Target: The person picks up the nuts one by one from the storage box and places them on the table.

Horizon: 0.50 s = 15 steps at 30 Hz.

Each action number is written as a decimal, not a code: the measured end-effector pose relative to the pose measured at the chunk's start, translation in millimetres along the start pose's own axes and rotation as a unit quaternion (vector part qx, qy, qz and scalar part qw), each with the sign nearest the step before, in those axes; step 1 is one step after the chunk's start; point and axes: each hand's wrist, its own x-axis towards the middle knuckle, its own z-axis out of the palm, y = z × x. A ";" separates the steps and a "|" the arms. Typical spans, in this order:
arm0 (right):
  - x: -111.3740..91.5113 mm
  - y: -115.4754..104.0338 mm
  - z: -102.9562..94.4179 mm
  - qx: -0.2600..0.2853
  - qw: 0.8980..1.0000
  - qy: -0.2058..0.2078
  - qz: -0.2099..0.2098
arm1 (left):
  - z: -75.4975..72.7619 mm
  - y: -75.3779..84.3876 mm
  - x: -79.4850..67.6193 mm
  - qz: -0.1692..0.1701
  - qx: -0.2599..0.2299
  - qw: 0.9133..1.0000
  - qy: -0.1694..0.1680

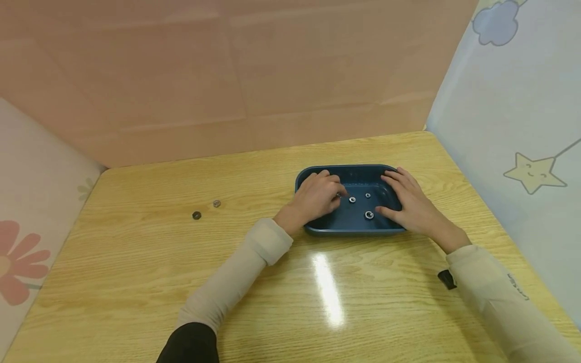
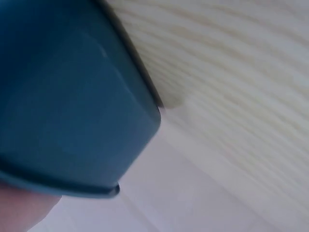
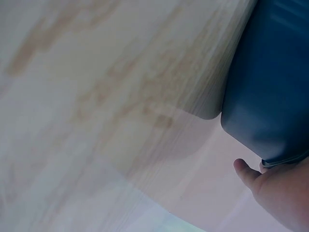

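My left hand (image 1: 317, 195) reaches over the left side of a dark blue tray (image 1: 354, 232), its index finger and thumb bent around a small shiny metal nut that is mostly hidden. Inside the tray lie a larger ring-shaped nut (image 1: 369, 215), a smaller nut (image 1: 352, 200) and another small one (image 1: 368, 195). Across the tray's right rim rests my right hand (image 1: 410, 204), fingers spread, with the thumb over the inside. In the left wrist view the outer wall of the tray (image 2: 72, 106) fills the left side; the right wrist view shows the tray's wall (image 3: 270, 82) beside the right hand (image 3: 285, 193).
A dark nut (image 1: 196, 215) and a silver nut (image 1: 217, 203) lie on the wooden table (image 1: 136, 262) left of the tray. By the right sleeve sits a small black object (image 1: 447, 279). Panels stand behind the table and along both sides.
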 end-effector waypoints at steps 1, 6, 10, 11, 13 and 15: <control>0.0 0.2 0.2 0.000 1.000 0.000 0.000 | -1.0 -1.4 -1.1 -0.001 0.000 1.000 0.003; -0.2 1.2 1.1 -0.003 1.000 0.001 -0.003 | -5.8 -9.9 -6.2 -0.012 -0.005 1.000 0.015; -0.5 1.2 1.0 -0.003 1.000 0.002 -0.006 | -8.4 -16.8 -9.4 -0.016 -0.011 1.000 0.024; -0.6 1.1 0.9 -0.002 1.000 0.002 -0.006 | -9.1 -18.3 -10.1 -0.016 -0.011 0.999 0.026; -0.7 1.0 0.9 -0.001 1.000 0.003 -0.007 | -10.7 -20.7 -11.4 -0.015 -0.011 0.999 0.031; -0.8 1.1 1.1 -0.001 1.000 0.005 -0.007 | -12.6 -22.4 -12.8 -0.018 -0.012 0.999 0.033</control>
